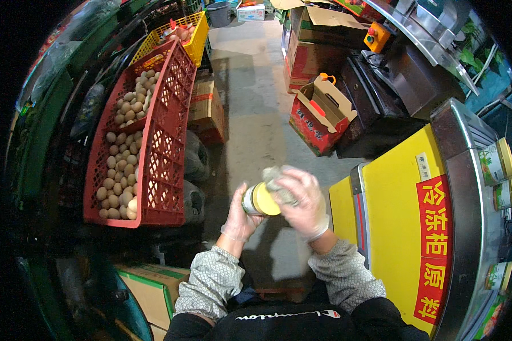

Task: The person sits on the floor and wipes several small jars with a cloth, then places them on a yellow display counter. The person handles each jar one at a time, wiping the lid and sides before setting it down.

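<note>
My left hand (242,219), in a clear thin glove, grips a labelled jar (256,199) with a yellow lid, tilted with its lid towards the right. A grey-green cloth (280,187) is held in my right hand (304,204), also gloved and somewhat blurred. The cloth lies against or just beside the lid; which of the two cannot be told. Similar jars with yellow lids (496,161) stand on a metal ledge at the far right.
On the left is a red plastic crate (162,170) of eggs, with a yellow crate (200,38) behind. A yellow-topped cabinet (392,221) stands at the right. Ahead are an open red carton (313,132), stacked cardboard boxes (309,55) and a grey bucket (219,15). A taped carton (207,111) sits beside the red crate.
</note>
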Tool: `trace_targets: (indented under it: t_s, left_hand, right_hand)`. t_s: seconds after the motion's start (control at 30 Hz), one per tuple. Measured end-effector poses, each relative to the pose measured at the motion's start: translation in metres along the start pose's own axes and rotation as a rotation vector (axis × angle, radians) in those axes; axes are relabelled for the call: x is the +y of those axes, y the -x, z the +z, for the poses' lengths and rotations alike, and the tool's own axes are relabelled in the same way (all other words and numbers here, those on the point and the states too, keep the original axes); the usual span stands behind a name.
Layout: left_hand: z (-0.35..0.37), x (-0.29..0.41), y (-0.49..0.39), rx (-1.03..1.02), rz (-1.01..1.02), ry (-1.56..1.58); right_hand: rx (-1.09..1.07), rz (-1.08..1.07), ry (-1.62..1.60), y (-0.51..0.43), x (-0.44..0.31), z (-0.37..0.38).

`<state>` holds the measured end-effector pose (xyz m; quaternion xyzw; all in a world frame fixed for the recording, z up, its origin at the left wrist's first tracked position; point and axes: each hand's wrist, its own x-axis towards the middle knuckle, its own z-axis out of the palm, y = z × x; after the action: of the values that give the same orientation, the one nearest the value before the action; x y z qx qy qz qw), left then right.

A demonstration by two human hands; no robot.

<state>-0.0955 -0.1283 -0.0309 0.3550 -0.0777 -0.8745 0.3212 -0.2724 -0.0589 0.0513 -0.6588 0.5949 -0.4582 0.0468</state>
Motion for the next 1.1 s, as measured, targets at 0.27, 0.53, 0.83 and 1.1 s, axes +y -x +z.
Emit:
trace_targets:
  t_s: [0.27,0.53,0.83,1.1]
  left_hand:
    - [-0.001,0.0,-0.003,0.012,-0.011,0.02]
    - [-0.011,-0.003,-0.01,-0.029,0.104,0.024]
    - [0.004,0.006,-0.002,0.052,0.031,0.022]
    - [0.005,0.003,-0.002,-0.02,0.075,0.096]
  right_hand:
    - [-0.06,0.039,0.042,-0.001,0.0,0.005]
    - [-0.159,-0.108,-0.083,0.001,-0.02,0.006]
    - [0.031,0.051,0.065,-0.004,0.009,-0.002]
    - [-0.185,-0.091,-0.072,-0.009,-0.004,-0.001]
